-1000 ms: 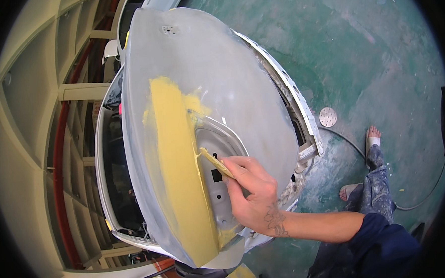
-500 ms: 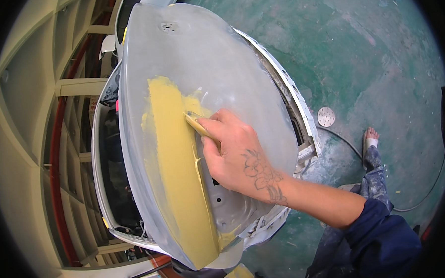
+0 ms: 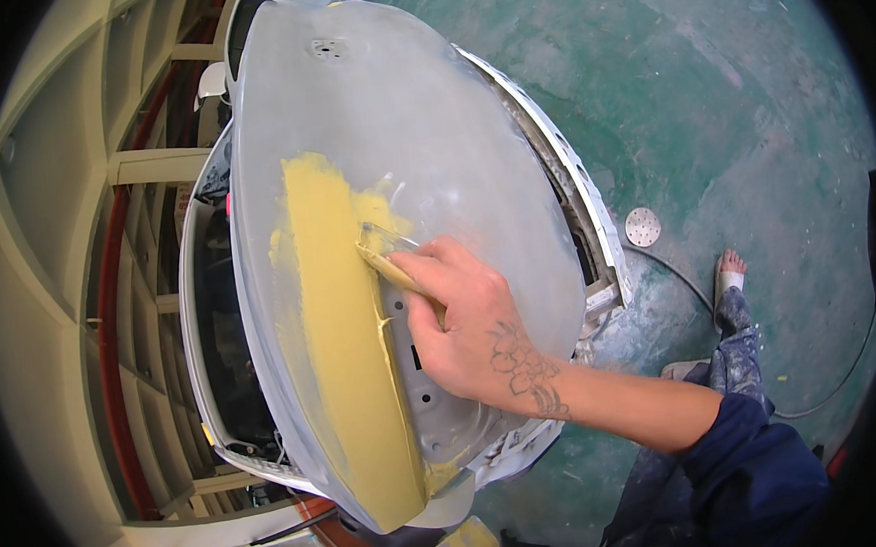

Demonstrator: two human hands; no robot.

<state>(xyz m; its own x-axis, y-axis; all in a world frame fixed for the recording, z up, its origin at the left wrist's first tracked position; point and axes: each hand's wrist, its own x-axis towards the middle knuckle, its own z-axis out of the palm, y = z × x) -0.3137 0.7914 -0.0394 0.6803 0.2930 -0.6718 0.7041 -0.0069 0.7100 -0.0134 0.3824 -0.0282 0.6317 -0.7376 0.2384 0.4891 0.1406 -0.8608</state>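
Note:
My right hand (image 3: 465, 321) is closed on a putty spreader (image 3: 391, 272), its thumb and fingers pinching the putty-smeared tool. The blade's edge rests at the right border of a long, smooth band of yellow body filler (image 3: 348, 346). That band runs lengthwise along a grey sanded car panel (image 3: 432, 127). A thinner patch of filler (image 3: 381, 209) lies just beyond the blade, and a raised ridge of it follows the band's right side. At the lower edge, a pale board with yellow filler (image 3: 472, 541) shows in part. My left hand does not clearly show.
White bodywork with an open gap (image 3: 592, 228) borders the panel on the right. On the green floor (image 3: 745, 133) lie a round perforated disc (image 3: 642, 227) and a grey hose (image 3: 683, 278). My foot (image 3: 730, 269) stands nearby. Beige framework with a red pipe (image 3: 114, 346) fills the left.
My right hand and the spreader have shifted slightly down the panel and changed angle, showing more of the blade. The panel sits slightly further left in the picture.

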